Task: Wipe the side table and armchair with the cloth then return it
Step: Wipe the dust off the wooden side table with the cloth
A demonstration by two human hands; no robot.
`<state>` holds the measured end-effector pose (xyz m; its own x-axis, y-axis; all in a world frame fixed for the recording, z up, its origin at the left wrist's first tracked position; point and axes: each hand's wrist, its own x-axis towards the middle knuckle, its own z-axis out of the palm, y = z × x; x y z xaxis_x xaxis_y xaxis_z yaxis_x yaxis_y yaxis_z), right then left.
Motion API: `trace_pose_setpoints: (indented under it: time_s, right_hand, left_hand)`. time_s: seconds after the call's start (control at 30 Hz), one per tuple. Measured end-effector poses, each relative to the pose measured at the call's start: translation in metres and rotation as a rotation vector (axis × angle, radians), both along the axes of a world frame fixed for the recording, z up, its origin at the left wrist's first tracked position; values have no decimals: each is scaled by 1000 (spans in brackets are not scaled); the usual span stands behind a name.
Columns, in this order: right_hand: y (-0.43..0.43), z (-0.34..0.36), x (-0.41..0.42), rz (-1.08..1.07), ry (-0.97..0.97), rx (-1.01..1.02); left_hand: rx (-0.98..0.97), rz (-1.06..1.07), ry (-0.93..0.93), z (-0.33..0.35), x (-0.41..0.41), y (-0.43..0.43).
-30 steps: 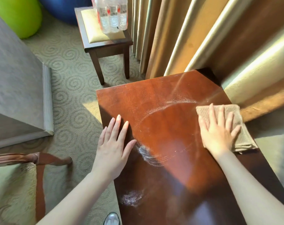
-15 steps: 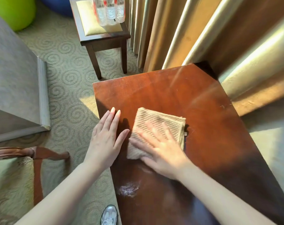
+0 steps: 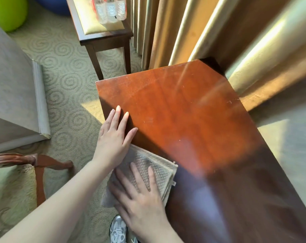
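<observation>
The side table (image 3: 192, 120) has a glossy reddish-brown top and fills the middle and right of the view. A folded beige waffle-weave cloth (image 3: 159, 169) lies on its near left edge, partly hanging over it. My right hand (image 3: 140, 199) presses flat on the cloth, fingers spread. My left hand (image 3: 113, 137) rests flat on the table's left edge, just above the cloth, holding nothing. The armchair (image 3: 14, 181), with a wooden arm and pale patterned seat, shows at the lower left.
A small dark stool (image 3: 103, 37) with a yellow cushion carries a pack of water bottles (image 3: 110, 9) at the top. Curtains (image 3: 192, 32) hang behind the table. A grey bed base (image 3: 17, 102) stands left, a green ball (image 3: 8, 11) top left, my shoe (image 3: 118, 230) below.
My right hand has swept the cloth from the table's far right across to the near left edge. The dust marks on the top are gone. My left hand stayed on the left edge.
</observation>
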<state>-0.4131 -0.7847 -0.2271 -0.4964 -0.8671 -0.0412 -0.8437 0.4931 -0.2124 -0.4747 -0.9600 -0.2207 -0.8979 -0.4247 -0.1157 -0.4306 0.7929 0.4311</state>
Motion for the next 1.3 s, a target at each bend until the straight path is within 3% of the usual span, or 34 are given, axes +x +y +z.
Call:
trace_pose_setpoints:
  time_s: [0.07,0.1,0.17,0.27,0.33,0.4,0.5,0.6,0.67,0.73,0.83,0.93,1.03,1.13,1.3]
  right_hand:
    - [31,1,-23,124,51,15]
    - [50,3,-42,64,84,51]
    - [89,5,-88,-281,133,128]
    - [112,13,-116,-946,57,135]
    - [81,12,-91,-1128,56,79]
    - [37,9,-44,-978,98,61]
    - [-10,8,27,-490,116,45]
    - [9,-6,52,-73,280,32]
    - [43,-14,48,60,364,61]
    - [75,-17,36,-58,334,103]
    - [96,-4,1,-562,150,110]
    - [81,5,-63,-939,25,110]
    - [35,8,-144,-1143,-9,93]
    - [-21,9,-207,-1134,-56,97]
    - [-109,6,-201,-770,-3,99]
  left_hand:
    - [1,-9,3,-1,2,-2]
    - [6,-11,6,-1,2,-3]
    - [20,-15,10,0,2,-4]
    - [28,-22,3,1,2,-7]
    - [34,-27,0,1,2,-7]
    - [43,-26,2,0,2,-8]
    - [44,-27,5,-1,1,-10]
    - [39,-42,12,-2,3,-11]
    - [40,-51,17,-2,3,-13]
    - [50,-56,20,-2,3,-13]
    - [78,-53,24,0,3,-14]
    - [86,-58,22,1,3,-16]
    - [104,-53,25,0,4,-16]
    - [107,-55,15,0,6,-15]
    - [196,-7,100,5,2,-18]
